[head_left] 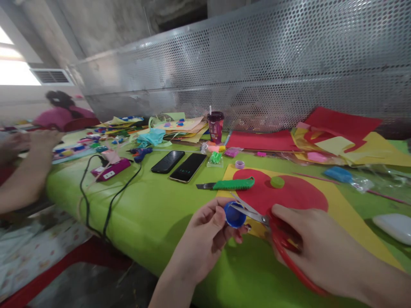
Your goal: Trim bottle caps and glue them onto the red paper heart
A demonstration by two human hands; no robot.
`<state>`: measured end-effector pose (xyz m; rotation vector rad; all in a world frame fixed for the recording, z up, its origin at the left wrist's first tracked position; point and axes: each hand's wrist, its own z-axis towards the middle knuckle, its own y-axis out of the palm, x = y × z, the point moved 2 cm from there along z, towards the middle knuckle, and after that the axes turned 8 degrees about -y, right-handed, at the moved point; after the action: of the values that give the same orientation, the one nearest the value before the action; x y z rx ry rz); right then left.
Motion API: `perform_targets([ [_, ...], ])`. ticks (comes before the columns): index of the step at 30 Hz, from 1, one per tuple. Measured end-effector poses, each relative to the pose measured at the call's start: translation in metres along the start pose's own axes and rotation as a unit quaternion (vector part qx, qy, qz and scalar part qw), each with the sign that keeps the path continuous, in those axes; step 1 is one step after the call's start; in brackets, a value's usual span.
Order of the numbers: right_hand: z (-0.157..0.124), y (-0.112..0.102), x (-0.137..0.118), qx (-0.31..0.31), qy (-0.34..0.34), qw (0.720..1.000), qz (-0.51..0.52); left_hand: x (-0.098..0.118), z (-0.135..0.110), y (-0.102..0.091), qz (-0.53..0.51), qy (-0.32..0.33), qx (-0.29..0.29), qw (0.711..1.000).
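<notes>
A small blue bottle cap (pixel 235 216) is pinched in my left hand (pixel 205 235), its hollow side turned toward me. My right hand (pixel 317 244) grips the red handles of a pair of scissors (pixel 284 246). The scissor blades are parted, and one reaches into the cap at its rim. Behind my hands lies a red paper heart shape (pixel 302 190) on a yellow sheet (pixel 349 209). A green cap (pixel 277 182) rests on the red paper. Just beyond my left hand is a green utility knife (pixel 229 184) with its blade out.
Two phones (pixel 188 167) (pixel 168 161) lie left of the knife. A glue gun (pixel 140 153), a purple power strip (pixel 111 169) and cords are farther left. A drink cup (pixel 215 127) stands at the back. Another person's arm (pixel 28 171) is at far left.
</notes>
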<state>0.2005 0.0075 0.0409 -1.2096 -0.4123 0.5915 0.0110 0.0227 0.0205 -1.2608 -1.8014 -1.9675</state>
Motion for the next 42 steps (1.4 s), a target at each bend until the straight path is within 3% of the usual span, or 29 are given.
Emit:
perform_targets([
  [5,0.0,-0.001,0.001,0.033,-0.03,0.999,-0.028,-0.001,0.0,-0.001,0.002,-0.009,-0.018,1.0],
  [16,0.001,-0.008,-0.001,0.043,-0.066,0.99,-0.119,-0.002,0.001,0.0,0.027,-0.008,0.024,0.999],
  [23,0.001,-0.007,-0.001,0.065,-0.081,0.985,-0.14,-0.003,0.002,0.0,0.013,-0.012,0.009,1.0],
  [27,-0.001,-0.002,-0.001,0.034,-0.044,0.996,-0.062,-0.002,0.002,0.0,0.009,-0.019,0.026,0.999],
  [31,0.0,-0.003,-0.001,-0.032,0.016,0.996,0.078,-0.003,0.001,-0.003,0.003,-0.031,0.037,0.999],
  [33,0.002,-0.007,-0.001,-0.083,0.065,0.981,0.161,-0.004,0.001,-0.004,-0.001,-0.035,0.022,0.999],
  [37,0.008,-0.016,-0.006,-0.177,0.125,0.923,0.318,-0.004,0.002,-0.006,-0.018,-0.049,0.014,0.999],
  [40,0.009,-0.018,-0.007,-0.184,0.132,0.89,0.396,-0.003,0.003,-0.005,-0.024,-0.051,0.008,0.998],
  [42,0.008,-0.015,-0.005,-0.166,0.139,0.883,0.416,-0.003,0.003,-0.004,-0.018,-0.049,-0.001,0.999],
])
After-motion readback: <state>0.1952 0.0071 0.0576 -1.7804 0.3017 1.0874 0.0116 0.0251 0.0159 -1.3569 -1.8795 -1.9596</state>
